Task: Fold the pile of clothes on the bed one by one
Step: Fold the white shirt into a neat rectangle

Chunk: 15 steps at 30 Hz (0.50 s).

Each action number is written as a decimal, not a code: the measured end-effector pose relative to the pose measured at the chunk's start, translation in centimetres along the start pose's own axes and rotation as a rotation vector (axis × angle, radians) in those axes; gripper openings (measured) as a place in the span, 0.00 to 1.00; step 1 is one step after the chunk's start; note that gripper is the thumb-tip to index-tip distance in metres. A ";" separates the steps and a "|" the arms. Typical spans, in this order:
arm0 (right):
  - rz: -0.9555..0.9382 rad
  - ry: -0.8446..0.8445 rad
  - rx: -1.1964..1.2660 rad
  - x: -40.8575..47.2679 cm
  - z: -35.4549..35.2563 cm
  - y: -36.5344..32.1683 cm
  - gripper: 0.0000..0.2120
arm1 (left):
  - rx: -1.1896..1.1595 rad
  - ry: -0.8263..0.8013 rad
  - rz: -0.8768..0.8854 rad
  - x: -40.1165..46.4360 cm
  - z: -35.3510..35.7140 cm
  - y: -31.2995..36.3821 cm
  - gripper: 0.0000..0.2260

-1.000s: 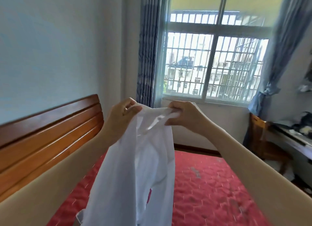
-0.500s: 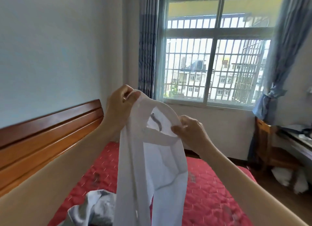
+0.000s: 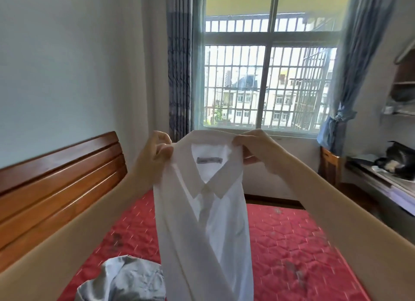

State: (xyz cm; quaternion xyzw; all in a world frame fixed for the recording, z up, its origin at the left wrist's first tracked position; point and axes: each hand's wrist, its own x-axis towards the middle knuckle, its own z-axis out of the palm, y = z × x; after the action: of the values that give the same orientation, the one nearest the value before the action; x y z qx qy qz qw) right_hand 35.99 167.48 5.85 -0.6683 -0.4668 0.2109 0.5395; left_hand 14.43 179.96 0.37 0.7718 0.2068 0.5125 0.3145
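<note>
White thin cloth shirt [image 3: 202,210] is pinched at its collar by the left hand [image 3: 155,159] and right hand [image 3: 258,152] above the red bed [image 3: 292,244], and could be dropped if one pinch is loosened.

Between the hands hung a plain white shirt [image 3: 208,222] with a grey label. Below it the bedcover [image 3: 292,244] was red, quilted in hexagons — a crumpled grey garment [image 3: 125,280] lay under the left arm. Beyond, blue-grey curtains [image 3: 179,64]; left, a brown headboard [image 3: 56,177].
</note>
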 end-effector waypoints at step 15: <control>-0.049 -0.156 -0.032 1.2 1.2 -1.6 0.02 | -0.096 -0.078 0.097 1.1 -0.3 -1.7 0.04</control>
State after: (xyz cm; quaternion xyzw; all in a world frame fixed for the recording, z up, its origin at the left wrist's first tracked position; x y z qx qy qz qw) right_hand 35.00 169.06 7.21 -0.6467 -0.5268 0.2416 0.4958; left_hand 14.55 181.96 0.02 0.7843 0.1321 0.5060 0.3338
